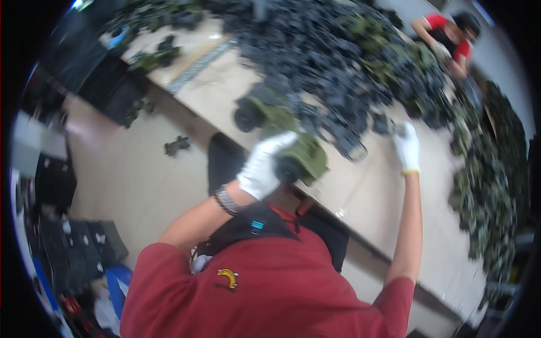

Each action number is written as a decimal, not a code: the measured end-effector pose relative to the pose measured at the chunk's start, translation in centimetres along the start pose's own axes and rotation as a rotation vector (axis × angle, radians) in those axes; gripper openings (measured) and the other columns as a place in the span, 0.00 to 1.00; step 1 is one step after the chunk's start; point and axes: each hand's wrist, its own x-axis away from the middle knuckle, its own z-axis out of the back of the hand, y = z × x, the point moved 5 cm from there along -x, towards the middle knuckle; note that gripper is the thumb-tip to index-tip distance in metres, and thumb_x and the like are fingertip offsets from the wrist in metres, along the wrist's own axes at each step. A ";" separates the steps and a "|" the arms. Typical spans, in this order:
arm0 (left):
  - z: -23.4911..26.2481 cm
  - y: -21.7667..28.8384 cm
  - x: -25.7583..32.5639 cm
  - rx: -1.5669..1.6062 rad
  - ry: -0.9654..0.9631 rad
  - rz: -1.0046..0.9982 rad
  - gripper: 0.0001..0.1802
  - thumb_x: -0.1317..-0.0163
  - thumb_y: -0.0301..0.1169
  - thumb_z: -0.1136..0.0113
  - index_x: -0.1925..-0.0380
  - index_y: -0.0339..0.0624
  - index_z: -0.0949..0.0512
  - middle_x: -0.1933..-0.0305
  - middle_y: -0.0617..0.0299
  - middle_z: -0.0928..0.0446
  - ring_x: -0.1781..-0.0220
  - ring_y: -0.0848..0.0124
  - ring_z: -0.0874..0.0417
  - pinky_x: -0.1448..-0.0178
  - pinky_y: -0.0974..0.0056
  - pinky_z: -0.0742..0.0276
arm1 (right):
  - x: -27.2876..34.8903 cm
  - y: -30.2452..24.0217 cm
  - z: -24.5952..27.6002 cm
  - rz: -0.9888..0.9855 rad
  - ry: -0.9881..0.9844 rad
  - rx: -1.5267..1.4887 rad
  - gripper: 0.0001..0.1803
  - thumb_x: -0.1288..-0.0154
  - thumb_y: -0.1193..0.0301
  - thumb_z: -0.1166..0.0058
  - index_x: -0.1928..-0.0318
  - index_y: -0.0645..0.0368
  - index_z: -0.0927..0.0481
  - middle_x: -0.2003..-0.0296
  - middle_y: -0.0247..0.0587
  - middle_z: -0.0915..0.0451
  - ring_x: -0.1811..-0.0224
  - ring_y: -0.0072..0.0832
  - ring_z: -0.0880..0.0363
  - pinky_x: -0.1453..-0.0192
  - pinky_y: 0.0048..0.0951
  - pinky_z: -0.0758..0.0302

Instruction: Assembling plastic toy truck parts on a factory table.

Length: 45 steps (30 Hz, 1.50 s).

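Toy assembly workshop, prob. a factory floor: long worktable (360,191) w/ a big heap of dark plastic parts (332,50) across its far side, green toy vehicles (490,186) stacked along the right edge, co-worker (451,36) at far corner.

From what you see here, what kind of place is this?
Probably a toy assembly workshop: a long table bears a heap of dark parts, the gloved left hand holds a green toy truck, another worker sits opposite.

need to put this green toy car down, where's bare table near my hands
Bare table lies between the left hand holding the green toy car and the right hand, along the near edge. Beyond is the crowded dark parts pile; green pieces crowd the right.
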 end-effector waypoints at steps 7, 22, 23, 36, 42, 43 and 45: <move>-1.8 -1.2 0.1 -0.017 -0.023 0.051 0.20 0.31 0.32 0.42 0.41 0.41 0.26 0.46 0.57 0.19 0.45 0.65 0.18 0.36 0.58 0.24 | 0.4 -4.2 -0.2 0.190 -0.259 0.279 0.37 0.49 0.66 0.34 0.35 0.53 0.27 0.37 0.50 0.25 0.34 0.46 0.29 0.31 0.39 0.31; -2.9 -2.1 -0.2 -0.064 -0.143 0.166 0.23 0.27 0.34 0.48 0.36 0.37 0.30 0.37 0.52 0.24 0.36 0.59 0.21 0.31 0.52 0.26 | 9.7 -9.6 9.9 0.288 -0.142 0.299 0.38 0.47 0.87 0.52 0.34 0.46 0.24 0.44 0.40 0.19 0.47 0.47 0.20 0.44 0.44 0.22; -3.0 -2.4 -0.4 -0.068 -0.172 0.181 0.23 0.26 0.35 0.48 0.36 0.38 0.30 0.38 0.53 0.23 0.37 0.59 0.21 0.31 0.51 0.26 | 9.2 -8.5 8.9 0.325 -0.214 0.479 0.47 0.54 0.91 0.56 0.35 0.36 0.24 0.33 0.35 0.28 0.32 0.51 0.32 0.33 0.45 0.28; -4.6 -2.4 0.6 -0.178 -0.103 0.104 0.23 0.27 0.42 0.45 0.41 0.37 0.26 0.43 0.54 0.21 0.42 0.63 0.18 0.37 0.57 0.21 | 11.3 -9.7 5.8 -0.121 -0.600 0.768 0.46 0.52 0.57 0.27 0.31 0.49 0.30 0.42 0.52 0.25 0.41 0.50 0.26 0.36 0.43 0.26; -4.7 -4.2 -0.1 -0.173 -0.130 0.139 0.20 0.27 0.39 0.43 0.43 0.37 0.25 0.46 0.57 0.20 0.47 0.68 0.17 0.41 0.61 0.20 | 12.9 -5.8 5.5 0.223 -0.319 0.394 0.43 0.52 0.58 0.26 0.34 0.50 0.27 0.50 0.47 0.23 0.45 0.46 0.26 0.39 0.41 0.25; -4.7 -4.3 -0.2 -0.189 -0.103 0.129 0.20 0.27 0.38 0.42 0.43 0.38 0.24 0.46 0.58 0.20 0.48 0.69 0.17 0.42 0.62 0.20 | 13.1 -6.5 5.3 0.228 -0.323 0.391 0.43 0.52 0.58 0.26 0.34 0.50 0.27 0.50 0.47 0.23 0.45 0.46 0.26 0.39 0.41 0.25; -4.7 -4.2 0.2 -0.264 -0.087 0.099 0.19 0.29 0.37 0.40 0.43 0.38 0.24 0.46 0.61 0.20 0.47 0.73 0.18 0.43 0.65 0.22 | 14.1 -8.7 4.8 0.147 -0.184 0.220 0.38 0.51 0.62 0.27 0.37 0.51 0.24 0.51 0.46 0.23 0.47 0.44 0.25 0.41 0.39 0.25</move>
